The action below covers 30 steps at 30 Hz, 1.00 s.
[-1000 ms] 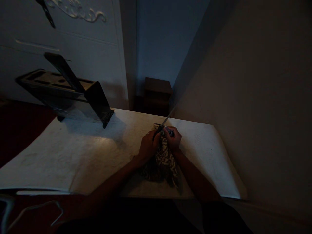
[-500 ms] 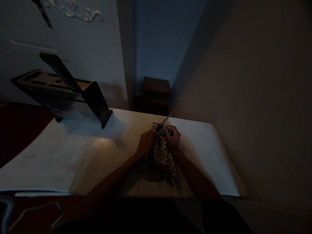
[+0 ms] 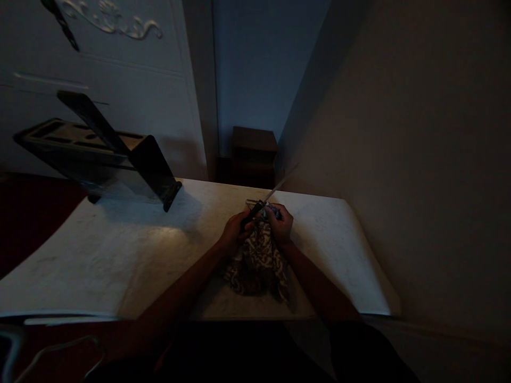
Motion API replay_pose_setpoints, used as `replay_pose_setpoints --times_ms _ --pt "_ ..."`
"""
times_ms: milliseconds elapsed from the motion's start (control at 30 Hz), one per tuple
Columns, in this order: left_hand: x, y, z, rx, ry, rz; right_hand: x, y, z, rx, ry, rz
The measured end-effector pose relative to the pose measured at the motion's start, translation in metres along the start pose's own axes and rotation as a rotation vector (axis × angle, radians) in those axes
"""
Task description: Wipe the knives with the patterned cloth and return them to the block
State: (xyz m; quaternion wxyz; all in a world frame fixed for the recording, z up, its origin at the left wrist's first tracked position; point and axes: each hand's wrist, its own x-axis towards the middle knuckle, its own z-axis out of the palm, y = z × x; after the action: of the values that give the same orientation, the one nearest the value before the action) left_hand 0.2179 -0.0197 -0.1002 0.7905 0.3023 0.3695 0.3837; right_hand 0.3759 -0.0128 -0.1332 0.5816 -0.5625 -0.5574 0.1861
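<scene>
My left hand [image 3: 235, 230] is closed round the black handle of a knife [image 3: 275, 189], whose thin blade points up and away to the right. Close beside it, my right hand [image 3: 281, 223] is shut on the top of a bunched, brown-and-cream patterned cloth [image 3: 261, 250]. The cloth hangs down between my forearms onto the table. Its upper edge lies against the knife near where handle meets blade. The dim light hides the exact grip of the fingers.
A knife block [image 3: 93, 159] with one dark handle sticking out stands at the left on the pale tabletop [image 3: 159, 255]. A wall [image 3: 419, 159] rises along the right. Beyond the table's far edge is a small brown cabinet [image 3: 254, 141].
My left hand has shifted a little left and down along with the knife handle, showing more of the handle and blade. The right hand still grips the cloth. The view has shifted slightly.
</scene>
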Motion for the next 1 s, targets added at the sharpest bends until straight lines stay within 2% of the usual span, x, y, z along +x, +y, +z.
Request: replay_pose_setpoints --times_ms 200,567,1000 --pt "0.0051 -0.0042 -0.0041 -0.056 0.005 -0.009 -0.0011 0.0021 -0.0017 -0.02 -0.034 -0.063" --pt "0.0013 -0.0022 0.0015 0.1 0.058 0.051 0.0014 0.0029 -0.004 -0.053 -0.042 -0.215" --pt "0.0049 -0.0075 -0.0002 0.233 0.063 0.122 -0.0006 0.0001 -0.0004 -0.13 0.026 -0.2"
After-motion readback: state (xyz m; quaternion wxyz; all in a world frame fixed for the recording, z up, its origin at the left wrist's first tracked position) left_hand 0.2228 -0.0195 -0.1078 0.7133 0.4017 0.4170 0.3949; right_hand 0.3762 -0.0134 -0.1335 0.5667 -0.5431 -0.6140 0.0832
